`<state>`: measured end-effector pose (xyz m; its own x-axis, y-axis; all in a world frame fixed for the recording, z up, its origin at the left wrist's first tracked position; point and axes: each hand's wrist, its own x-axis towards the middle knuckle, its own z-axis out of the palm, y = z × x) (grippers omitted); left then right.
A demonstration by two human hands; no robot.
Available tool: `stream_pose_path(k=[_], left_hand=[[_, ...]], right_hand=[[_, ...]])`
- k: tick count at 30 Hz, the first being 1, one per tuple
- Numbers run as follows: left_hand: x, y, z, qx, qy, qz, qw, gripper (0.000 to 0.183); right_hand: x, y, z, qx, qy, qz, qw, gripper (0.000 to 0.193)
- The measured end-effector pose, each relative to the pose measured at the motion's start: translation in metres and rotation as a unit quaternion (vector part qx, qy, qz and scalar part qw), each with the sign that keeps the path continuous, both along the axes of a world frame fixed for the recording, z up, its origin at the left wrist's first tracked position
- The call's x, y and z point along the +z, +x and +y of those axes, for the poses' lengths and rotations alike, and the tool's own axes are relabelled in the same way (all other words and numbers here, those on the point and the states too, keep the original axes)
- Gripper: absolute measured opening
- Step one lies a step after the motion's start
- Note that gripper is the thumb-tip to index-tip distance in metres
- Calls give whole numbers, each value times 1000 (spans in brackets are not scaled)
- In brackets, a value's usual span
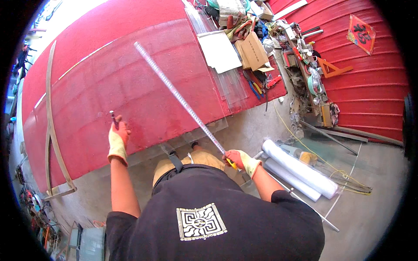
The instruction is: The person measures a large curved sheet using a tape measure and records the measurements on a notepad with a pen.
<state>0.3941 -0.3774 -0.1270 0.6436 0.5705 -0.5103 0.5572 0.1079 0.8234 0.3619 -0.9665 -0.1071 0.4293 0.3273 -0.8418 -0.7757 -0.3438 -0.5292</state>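
My right hand (242, 162), in an orange-and-cream work glove, is closed round the yellow case of a tape measure (233, 163). Its silver blade (176, 93) reaches out far over the red-topped table (109, 21), up and to the left. My left hand (118, 141), gloved alike, is raised over the table's near left part. In its fingers is a short dark tool with a metal head (112, 114), pointing up; its exact kind is too small to make out. What seems a large clear glass sheet (143, 87) lies on the red top beneath both.
A long wooden straightedge frame (53, 126) lies across the table's left end. Glass strips (230, 89), white card (219, 51), a cardboard box (252, 51) and pliers (255, 89) crowd the right end. Wrapped white rolls (300, 169) and a yellow cord (289, 130) are on the floor at right.
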Motion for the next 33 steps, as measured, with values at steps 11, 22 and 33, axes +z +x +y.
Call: stream_pose_path(k=[11, 22, 33], left_hand=[[43, 10, -97, -152, -180, 32, 971, 31], [73, 28, -191, -353, -270, -25, 896, 41], [63, 28, -236, -301, -259, 49, 916, 38]], right_hand=[[13, 32, 49, -76, 28, -11, 997, 37], [57, 57, 143, 164, -99, -125, 973, 46], [18, 87, 111, 112, 52, -113, 986, 44]])
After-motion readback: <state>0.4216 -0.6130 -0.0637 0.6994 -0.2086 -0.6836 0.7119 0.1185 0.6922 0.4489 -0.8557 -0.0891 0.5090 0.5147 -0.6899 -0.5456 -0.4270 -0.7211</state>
